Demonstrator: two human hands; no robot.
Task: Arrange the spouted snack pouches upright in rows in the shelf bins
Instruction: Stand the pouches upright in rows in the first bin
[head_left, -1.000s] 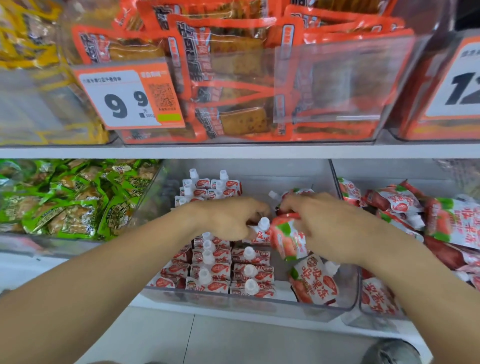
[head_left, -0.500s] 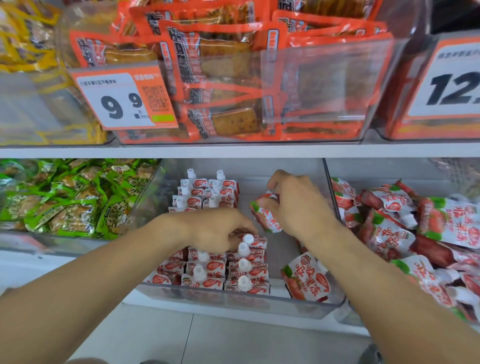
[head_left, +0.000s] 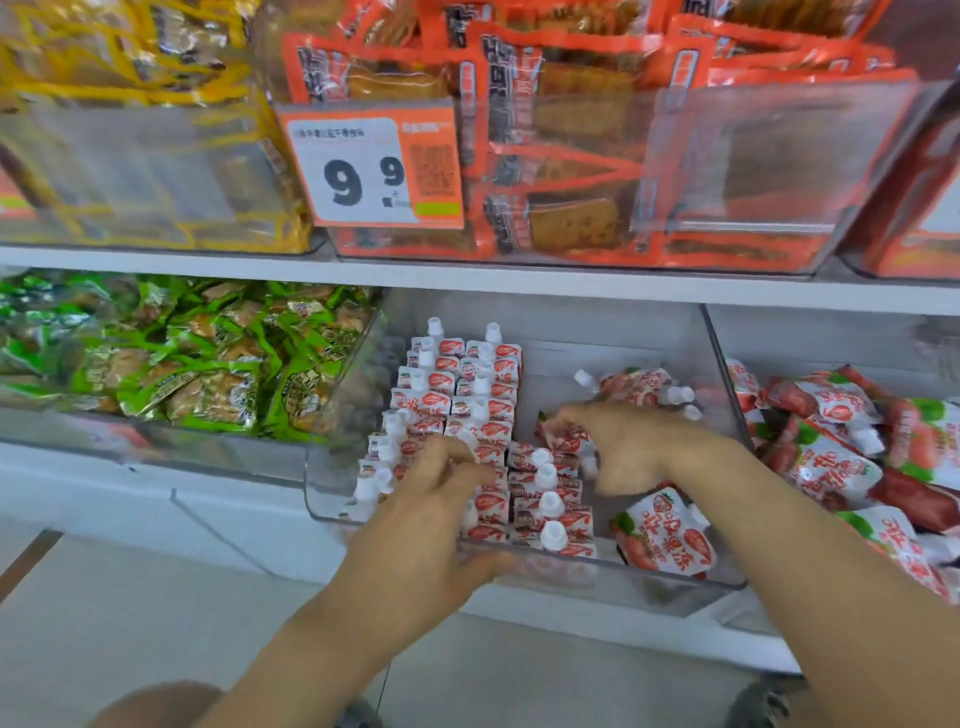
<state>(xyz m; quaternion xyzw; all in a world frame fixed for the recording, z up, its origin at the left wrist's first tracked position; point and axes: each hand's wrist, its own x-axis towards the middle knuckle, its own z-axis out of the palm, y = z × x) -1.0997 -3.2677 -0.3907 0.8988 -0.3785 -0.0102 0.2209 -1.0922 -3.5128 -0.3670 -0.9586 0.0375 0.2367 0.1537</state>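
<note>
A clear shelf bin (head_left: 670, 590) holds red-and-white spouted pouches with white caps. Upright rows of pouches (head_left: 457, 387) fill its left half from back to front, with a shorter third row (head_left: 545, 499) near the front. My left hand (head_left: 441, 504) lies spread over the front of the rows, thumb by the bin's front wall. My right hand (head_left: 639, 449) pinches one pouch (head_left: 563, 436) just behind the short third row. Loose pouches (head_left: 639, 387) lie at the bin's back right, and another lies flat (head_left: 667, 540) at the front right.
The bin to the right (head_left: 722, 332) holds a heap of the same pouches (head_left: 831, 447) lying loose. Green snack packs (head_left: 208, 374) fill the bin on the left. On the shelf above are orange packs (head_left: 571, 156) and a 9.9 price tag (head_left: 374, 171).
My right hand has come down from the back of the bin with a pouch to the end of the third row. My left hand has slid toward the bin's front.
</note>
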